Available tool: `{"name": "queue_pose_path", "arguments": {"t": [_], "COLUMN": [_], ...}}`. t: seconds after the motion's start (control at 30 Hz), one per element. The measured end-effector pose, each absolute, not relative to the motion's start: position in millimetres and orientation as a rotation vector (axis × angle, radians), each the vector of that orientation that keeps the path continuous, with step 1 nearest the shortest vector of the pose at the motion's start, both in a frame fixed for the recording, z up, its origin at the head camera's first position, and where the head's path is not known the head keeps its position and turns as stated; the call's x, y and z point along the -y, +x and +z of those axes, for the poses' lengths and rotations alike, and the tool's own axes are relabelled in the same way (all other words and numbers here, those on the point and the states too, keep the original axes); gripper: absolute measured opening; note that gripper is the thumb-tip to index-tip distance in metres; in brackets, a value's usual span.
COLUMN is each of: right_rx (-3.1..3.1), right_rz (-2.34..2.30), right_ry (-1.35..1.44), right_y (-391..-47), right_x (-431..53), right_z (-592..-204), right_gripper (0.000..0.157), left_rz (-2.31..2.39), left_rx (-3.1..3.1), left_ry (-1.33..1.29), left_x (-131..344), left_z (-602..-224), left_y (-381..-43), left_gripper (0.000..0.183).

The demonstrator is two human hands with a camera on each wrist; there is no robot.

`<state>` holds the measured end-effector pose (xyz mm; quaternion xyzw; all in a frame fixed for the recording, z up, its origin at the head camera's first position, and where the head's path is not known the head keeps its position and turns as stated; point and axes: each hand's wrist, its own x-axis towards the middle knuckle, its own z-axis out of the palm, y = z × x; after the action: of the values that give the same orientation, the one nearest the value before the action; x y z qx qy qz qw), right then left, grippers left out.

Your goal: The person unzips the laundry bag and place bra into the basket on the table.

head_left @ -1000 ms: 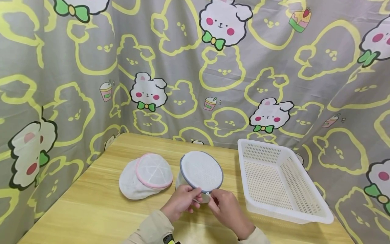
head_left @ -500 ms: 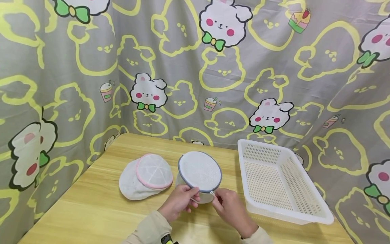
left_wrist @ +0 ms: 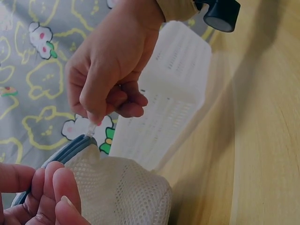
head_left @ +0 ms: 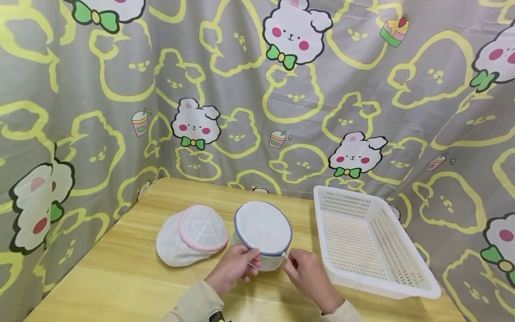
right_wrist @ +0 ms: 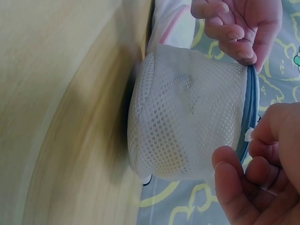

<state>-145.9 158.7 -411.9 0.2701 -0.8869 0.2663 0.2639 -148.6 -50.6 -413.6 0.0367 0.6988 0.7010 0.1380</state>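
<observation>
A round white mesh laundry bag (head_left: 263, 228) with a blue zipper rim stands on the table in the head view, its lid tilted toward me. My left hand (head_left: 233, 268) pinches the rim at the front left between thumb and fingers. At the front right, my right hand (head_left: 307, 277) pinches the small white zipper pull (head_left: 284, 255). In the right wrist view the mesh side of the bag (right_wrist: 183, 112) bulges out, with the zipper pull (right_wrist: 249, 134) between thumb and finger. The left wrist view shows the right hand (left_wrist: 110, 61) beyond the blue rim.
A second mesh bag (head_left: 205, 228) with pink trim lies slumped to the left on the wooden table (head_left: 116, 268). To the right stands a white perforated plastic basket (head_left: 322, 232). A patterned grey curtain (head_left: 241, 89) hangs behind and at both sides.
My right hand has drawn the zipper pull to the right along the blue rim. My left hand and the bag have shifted slightly left.
</observation>
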Motion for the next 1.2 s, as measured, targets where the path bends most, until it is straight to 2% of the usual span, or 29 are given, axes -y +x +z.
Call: {"name": "queue_pose_path", "arguments": {"t": [1.2], "right_rx": [2.410], "right_rz": [0.754], "right_ry": [0.700], "right_y": [-151], "right_x": [-174], "right_z": [-418], "right_gripper": [0.035], "left_rz": [2.002], "left_rx": [-2.010], "left_ry": [0.172], "left_x": [50], "left_z": [-409], "left_y": [-147], "left_gripper": [0.030]}}
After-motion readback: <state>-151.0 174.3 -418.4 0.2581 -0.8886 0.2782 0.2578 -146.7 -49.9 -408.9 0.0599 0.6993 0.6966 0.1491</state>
